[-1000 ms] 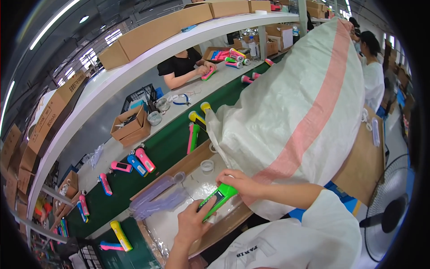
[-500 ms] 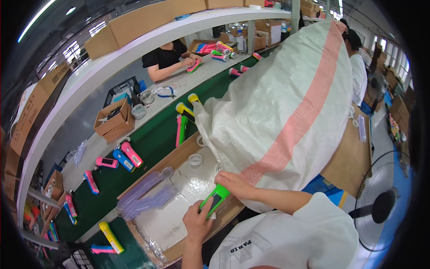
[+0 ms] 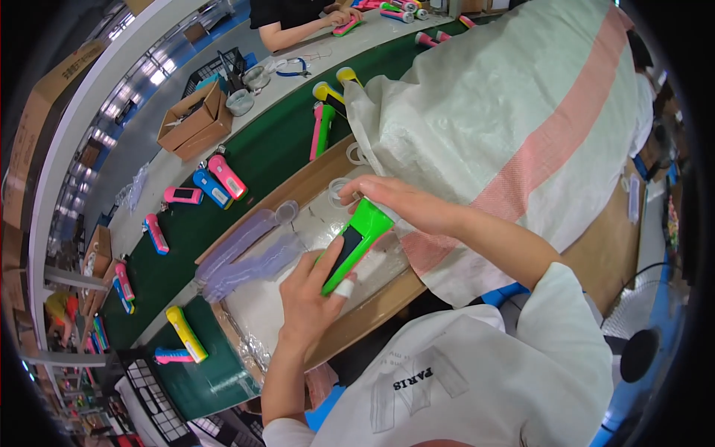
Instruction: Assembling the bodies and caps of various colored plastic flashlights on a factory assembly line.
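Observation:
A green flashlight [image 3: 363, 223] with a black panel is held slantwise above the cardboard tray [image 3: 387, 298], its wide head pointing up and away. My left hand [image 3: 307, 298] is closed round its handle, and a white wrap covers part of one finger. Across the wide head lies my right hand [image 3: 417, 206], its fingers stretched out and its palm against the rim; its thumb is hidden. Clear plastic rings [image 3: 339, 192] lie in the tray beyond the right fingertips. Purple-tinted plastic sleeves [image 3: 249, 264] rest at the tray's left end.
A large white woven sack [image 3: 462, 127] with a pink stripe leans over the tray's right side. Pink, blue and yellow flashlights [image 3: 212, 186] lie along the green belt [image 3: 261, 164]. Across it, a co-worker's hands [image 3: 344, 16] handle a pink-and-green piece near a small cardboard box [image 3: 195, 123].
Both hands and the green flashlight have risen in the view. My right hand has gone from gripping the flashlight's head to lying stretched over it. The view has tilted downward.

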`<action>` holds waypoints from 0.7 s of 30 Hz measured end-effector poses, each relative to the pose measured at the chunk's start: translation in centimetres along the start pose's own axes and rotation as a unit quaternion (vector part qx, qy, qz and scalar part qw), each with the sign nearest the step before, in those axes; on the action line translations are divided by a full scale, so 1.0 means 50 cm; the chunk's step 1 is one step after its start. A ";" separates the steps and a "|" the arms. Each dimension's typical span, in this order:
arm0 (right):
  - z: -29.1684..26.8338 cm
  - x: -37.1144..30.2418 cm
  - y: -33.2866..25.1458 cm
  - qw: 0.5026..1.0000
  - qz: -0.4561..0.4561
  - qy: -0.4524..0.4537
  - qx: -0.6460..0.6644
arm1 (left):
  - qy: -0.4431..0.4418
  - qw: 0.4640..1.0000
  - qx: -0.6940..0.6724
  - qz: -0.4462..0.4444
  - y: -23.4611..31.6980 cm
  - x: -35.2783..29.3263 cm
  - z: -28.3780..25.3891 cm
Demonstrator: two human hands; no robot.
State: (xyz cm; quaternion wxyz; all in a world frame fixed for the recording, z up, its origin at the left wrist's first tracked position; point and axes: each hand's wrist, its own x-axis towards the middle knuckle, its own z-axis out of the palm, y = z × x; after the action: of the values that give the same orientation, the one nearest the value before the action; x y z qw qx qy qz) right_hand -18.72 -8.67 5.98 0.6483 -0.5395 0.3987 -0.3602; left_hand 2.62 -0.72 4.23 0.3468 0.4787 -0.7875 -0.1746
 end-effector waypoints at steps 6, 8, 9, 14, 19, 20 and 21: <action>-0.037 0.015 0.063 0.995 0.035 -0.001 0.096 | -0.084 0.991 0.099 0.028 0.014 0.030 0.017; -0.046 0.015 0.092 0.979 0.124 0.020 0.160 | -0.104 0.950 0.278 0.101 0.011 0.038 0.028; -0.043 0.014 0.100 0.980 0.104 -0.001 0.170 | -0.105 0.948 0.282 0.102 0.005 0.026 0.031; -0.026 -0.036 0.047 0.931 -0.328 -0.024 -0.161 | -0.139 0.951 -0.265 -0.073 -0.009 0.006 0.012; -0.034 0.052 0.072 0.993 0.058 0.022 0.100 | -0.038 0.971 0.220 0.080 -0.006 0.049 0.031; -0.028 0.051 0.055 0.993 0.060 0.014 0.099 | -0.024 0.987 0.151 0.051 -0.013 0.037 0.027; -0.022 0.037 0.027 0.999 -0.005 0.010 0.051 | -0.012 0.996 0.080 0.024 -0.018 0.026 0.024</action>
State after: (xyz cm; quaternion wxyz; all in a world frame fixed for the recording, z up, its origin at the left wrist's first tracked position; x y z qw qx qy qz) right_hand -18.88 -10.57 4.30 0.6691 -0.5044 0.3834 -0.3886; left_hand 1.94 -2.36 3.35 0.3022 0.4834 -0.8143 -0.1087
